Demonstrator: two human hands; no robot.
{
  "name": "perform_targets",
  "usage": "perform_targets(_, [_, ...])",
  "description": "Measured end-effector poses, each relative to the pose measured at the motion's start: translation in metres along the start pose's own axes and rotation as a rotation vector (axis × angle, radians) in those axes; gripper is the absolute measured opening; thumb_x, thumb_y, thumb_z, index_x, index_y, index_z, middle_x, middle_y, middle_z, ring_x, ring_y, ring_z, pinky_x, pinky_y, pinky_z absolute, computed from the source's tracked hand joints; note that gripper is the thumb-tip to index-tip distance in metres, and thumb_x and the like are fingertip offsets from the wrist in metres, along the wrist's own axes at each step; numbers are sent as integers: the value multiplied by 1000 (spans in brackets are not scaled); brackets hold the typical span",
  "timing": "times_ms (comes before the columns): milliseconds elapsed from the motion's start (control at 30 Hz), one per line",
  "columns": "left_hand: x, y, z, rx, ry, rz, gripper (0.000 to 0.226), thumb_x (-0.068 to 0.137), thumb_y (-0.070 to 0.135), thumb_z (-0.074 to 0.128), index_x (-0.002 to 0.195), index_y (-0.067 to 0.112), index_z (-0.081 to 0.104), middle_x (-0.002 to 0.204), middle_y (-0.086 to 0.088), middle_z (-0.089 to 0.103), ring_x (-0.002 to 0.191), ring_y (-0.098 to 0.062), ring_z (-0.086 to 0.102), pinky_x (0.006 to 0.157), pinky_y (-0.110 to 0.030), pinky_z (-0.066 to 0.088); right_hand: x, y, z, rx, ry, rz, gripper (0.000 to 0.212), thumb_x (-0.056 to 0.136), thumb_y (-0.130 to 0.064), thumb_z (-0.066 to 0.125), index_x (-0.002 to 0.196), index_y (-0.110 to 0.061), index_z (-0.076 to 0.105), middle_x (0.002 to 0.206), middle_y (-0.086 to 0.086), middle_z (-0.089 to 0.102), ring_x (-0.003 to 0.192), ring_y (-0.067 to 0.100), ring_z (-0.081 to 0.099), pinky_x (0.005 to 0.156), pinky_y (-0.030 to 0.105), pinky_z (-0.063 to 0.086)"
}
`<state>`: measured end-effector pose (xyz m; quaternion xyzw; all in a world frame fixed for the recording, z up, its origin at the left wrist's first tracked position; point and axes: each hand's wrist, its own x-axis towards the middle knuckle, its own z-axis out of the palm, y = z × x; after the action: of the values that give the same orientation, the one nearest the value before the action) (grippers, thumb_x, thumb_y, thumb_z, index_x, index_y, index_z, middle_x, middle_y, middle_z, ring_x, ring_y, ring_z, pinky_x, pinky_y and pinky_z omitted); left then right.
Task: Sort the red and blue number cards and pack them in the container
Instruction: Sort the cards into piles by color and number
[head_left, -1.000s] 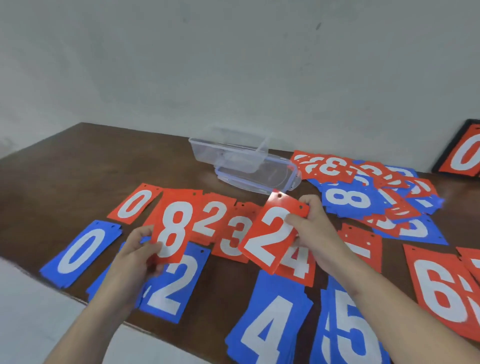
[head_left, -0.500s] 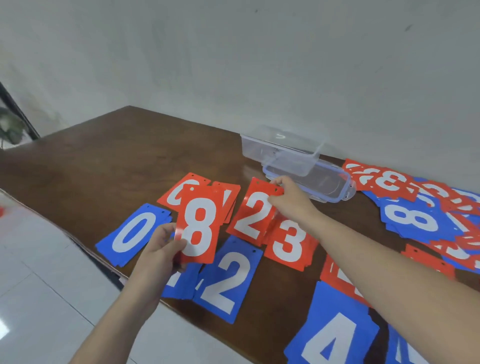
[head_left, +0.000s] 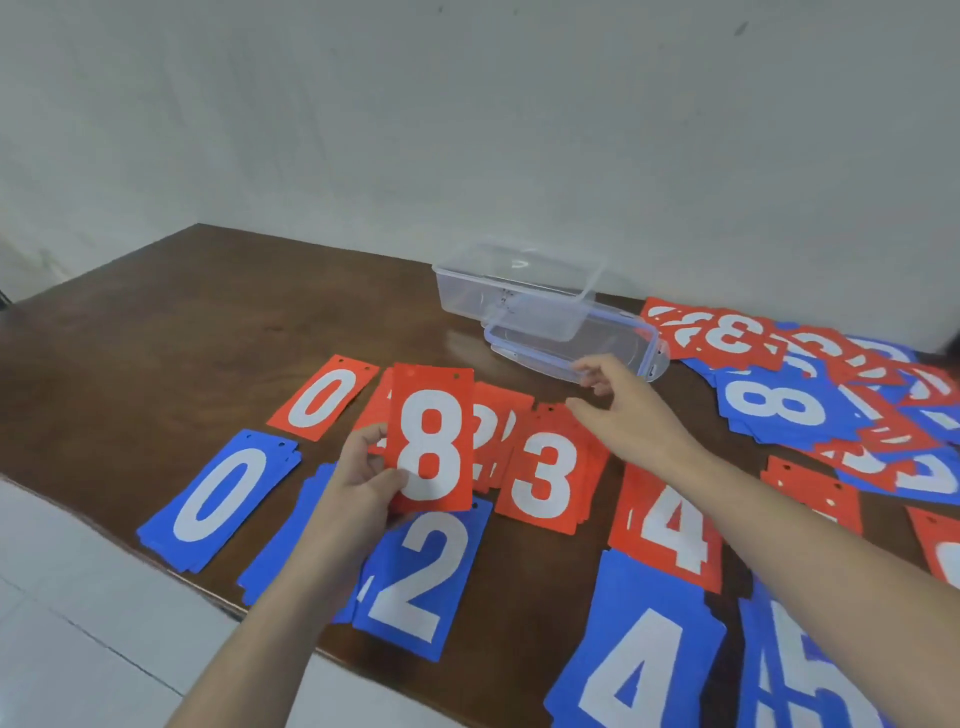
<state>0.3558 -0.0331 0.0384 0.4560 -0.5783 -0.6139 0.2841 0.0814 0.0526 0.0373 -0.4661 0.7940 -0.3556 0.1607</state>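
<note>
My left hand grips a red 8 card, held upright above the table. My right hand hovers with spread, empty fingers above the red 3 pile and beside the red 2 pile. Sorted piles lie in rows: red 0, red 4, blue 0, blue 2, blue 4, blue 5. A clear plastic container stands at the back on its lid.
A mixed heap of red and blue cards covers the right back of the brown table. More red cards lie at the right edge. The table's near edge runs diagonally over a white tiled floor.
My right hand has laid the red 2 card on the red 2 pile, let go of it and lifted off to the right. My left hand still holds the red 8.
</note>
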Motion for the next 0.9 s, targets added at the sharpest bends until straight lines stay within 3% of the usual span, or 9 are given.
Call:
perform_targets(133, [6,10,43,24,-100,24,37,101,8,52,120,40,52,113,6,68,98,-18,69,73,-33,58,-47,36,-59,30,87,86,25,95,-24,66,115,-35,56,114,-13,59,105,4,57,85,20,47])
perform_targets(233, [9,17,83,27,-187,41,35,99,5,52,112,37,60,101,7,74,89,-13,72,65,-27,54,-95,71,-105,42,193,152,23,94,-22,68,104,-40,59,112,-14,63,105,6,60,89,25,48])
perform_targets(367, [3,26,154,67,-311,81,31,102,12,51,101,38,67,94,9,76,83,-12,73,67,-33,55,-168,118,-159,39,375,277,28,91,-14,70,95,-40,61,104,-21,67,101,-2,62,90,21,47])
perform_targets(500, [-18,33,235,156,-503,114,17,106,24,48,106,30,64,98,9,77,89,-14,74,76,-38,61,-241,152,-205,20,510,389,26,92,-13,69,99,-38,63,104,-19,68,101,0,62,87,24,49])
perform_targets(600, [-38,36,296,197,-658,145,17,104,16,52,112,30,58,102,5,76,91,-15,74,73,-35,61,-293,169,-234,10,599,465,22,93,-15,68,97,-36,62,112,-13,67,106,10,63,84,21,46])
perform_targets(700, [-66,38,353,241,-806,160,42,100,10,58,125,42,45,102,6,76,96,-15,73,82,-37,60,-339,180,-259,18,692,531,17,94,-19,66,96,-35,63,114,-17,66,105,7,63,82,21,45])
perform_targets(767, [-85,36,386,268,-902,168,57,97,6,60,132,47,41,102,7,77,100,-15,72,89,-39,59,-364,190,-274,14,758,570,18,94,-18,67,95,-35,63,110,-17,67,100,4,64,85,28,47])
perform_targets(833, [-103,33,416,304,-974,156,55,95,4,61,129,44,47,104,5,77,97,-17,73,88,-41,59,-387,199,-286,6,818,595,16,94,-18,68,97,-33,65,103,-16,69,92,0,63,83,28,50])
perform_targets(900, [-121,31,443,345,-994,170,41,94,5,62,121,34,57,103,2,77,94,-19,74,86,-42,59,-405,207,-295,12,848,611,14,94,-20,67,97,-33,66,97,-18,68,87,-2,62,74,18,49])
